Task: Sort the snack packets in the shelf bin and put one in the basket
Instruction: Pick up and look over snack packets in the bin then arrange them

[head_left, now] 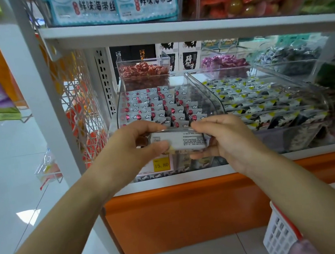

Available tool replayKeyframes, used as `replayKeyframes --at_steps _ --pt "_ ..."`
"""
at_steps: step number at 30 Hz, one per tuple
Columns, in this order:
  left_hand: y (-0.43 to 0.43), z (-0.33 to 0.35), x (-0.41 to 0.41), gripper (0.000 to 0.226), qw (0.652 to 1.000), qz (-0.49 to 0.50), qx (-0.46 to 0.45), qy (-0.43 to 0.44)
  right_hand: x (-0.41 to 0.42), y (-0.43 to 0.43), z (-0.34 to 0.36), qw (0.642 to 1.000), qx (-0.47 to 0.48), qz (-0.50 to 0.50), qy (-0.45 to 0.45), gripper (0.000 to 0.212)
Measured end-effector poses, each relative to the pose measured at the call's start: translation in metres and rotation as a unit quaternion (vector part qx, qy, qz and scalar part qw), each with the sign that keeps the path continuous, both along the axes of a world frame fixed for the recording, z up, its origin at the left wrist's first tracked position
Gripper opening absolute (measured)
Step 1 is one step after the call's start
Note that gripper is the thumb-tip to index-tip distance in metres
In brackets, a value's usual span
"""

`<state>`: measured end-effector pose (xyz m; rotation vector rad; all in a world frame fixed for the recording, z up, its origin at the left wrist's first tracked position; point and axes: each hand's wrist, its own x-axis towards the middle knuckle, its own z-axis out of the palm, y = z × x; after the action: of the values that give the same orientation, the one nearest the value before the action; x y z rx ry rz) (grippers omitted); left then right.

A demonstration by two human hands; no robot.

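A clear shelf bin (201, 89) holds rows of small grey-white snack packets (156, 107) with red dots and cloud prints. In front of the bin's front edge, both hands hold one such packet (181, 141) with its printed back facing me. My left hand (131, 145) pinches its left end between thumb and fingers. My right hand (226, 139) grips its right end. A white basket (279, 233) with a red rim hangs on my right forearm at the lower right, partly out of frame.
To the right stands a bin of black-and-white packets (268, 102). Behind are bins of red (145, 70) and purple (224, 62) candies. A yellow price tag (161, 165) sits below the hands. A white shelf post (38, 83) and wire rack (83, 107) rise at left.
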<state>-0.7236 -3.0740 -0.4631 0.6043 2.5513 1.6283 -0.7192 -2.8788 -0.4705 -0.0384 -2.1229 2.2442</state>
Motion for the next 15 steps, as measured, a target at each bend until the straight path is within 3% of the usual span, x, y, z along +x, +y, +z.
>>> replayKeyframes --at_steps 8,12,15 --pt "-0.0013 -0.0001 -0.0025 0.035 1.0 0.003 0.019 0.007 -0.0031 0.0053 0.0038 0.992 -0.08 0.057 -0.076 0.015" --pt "-0.0011 -0.0056 -0.0066 0.027 0.997 0.068 0.02 0.039 -0.0057 0.0035 -0.0006 0.99 -0.119 0.062 -0.049 0.026" --pt "0.001 -0.0077 -0.0099 0.028 0.992 0.111 0.041 0.053 -0.006 -0.0009 -0.0028 0.989 -0.104 0.105 0.024 0.05"
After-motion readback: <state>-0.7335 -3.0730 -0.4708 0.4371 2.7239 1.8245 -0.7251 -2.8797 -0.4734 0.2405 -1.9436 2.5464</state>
